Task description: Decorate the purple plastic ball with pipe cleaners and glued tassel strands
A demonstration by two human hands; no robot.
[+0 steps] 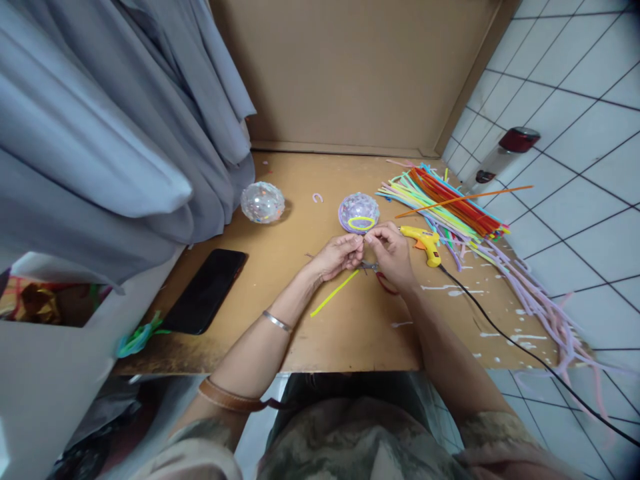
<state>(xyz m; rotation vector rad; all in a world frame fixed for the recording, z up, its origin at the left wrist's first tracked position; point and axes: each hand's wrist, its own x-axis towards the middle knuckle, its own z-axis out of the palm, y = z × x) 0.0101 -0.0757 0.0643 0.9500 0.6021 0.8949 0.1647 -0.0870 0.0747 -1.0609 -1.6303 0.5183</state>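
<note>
My left hand [343, 257] and my right hand [393, 252] meet at the fingertips, both closed in a pinch. At those fingertips is the lower edge of a small yellow pipe cleaner loop [361, 219], seen against a round, clear ball-like form [356, 203] trimmed with purple. The exact grip point is partly covered by my fingers. Below them on the table lie scissors [386, 284] with red handles, partly hidden by my right hand. A straight yellow pipe cleaner piece [334, 294] rests beside my left wrist. The yellow glue gun [424, 243] lies just right of my right hand.
A second clear round form [263, 203] stands left, near the grey curtain [215, 133]. Bundled pipe cleaners [450, 207] spread along the right side. A black phone [207, 290] lies front left. The glue gun's cord [500, 328] runs off right. A bottle [503, 157] stands by the tiles.
</note>
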